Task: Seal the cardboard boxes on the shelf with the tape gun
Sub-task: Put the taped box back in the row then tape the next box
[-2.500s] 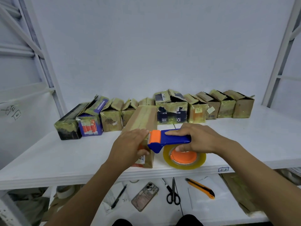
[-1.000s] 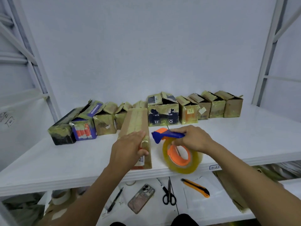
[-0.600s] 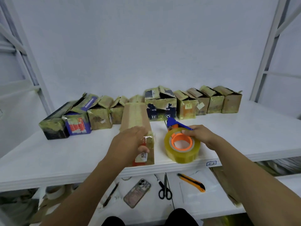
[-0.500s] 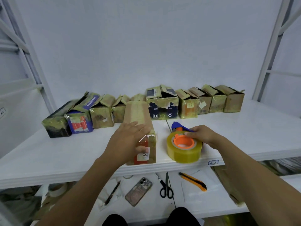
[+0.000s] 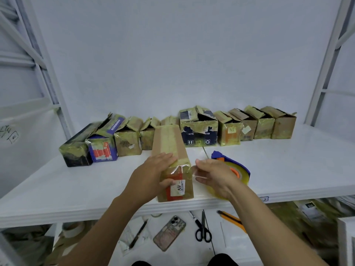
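While the left hand (image 5: 151, 175) clasps the near end of the long cardboard box (image 5: 169, 143) at the frame's centre, fingers on its taped top and thumb on its end face, the right hand (image 5: 215, 175) hovers just right of it, fingers loose and grasping nothing, in front of the tape gun (image 5: 228, 160) lying on the white shelf (image 5: 288, 160).

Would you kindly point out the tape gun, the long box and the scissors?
tape gun (image 5: 218, 154): head view, on its blue head.
long box (image 5: 169, 143): head view, on its taped top face.
scissors (image 5: 203, 230): head view, where the black handles meet.
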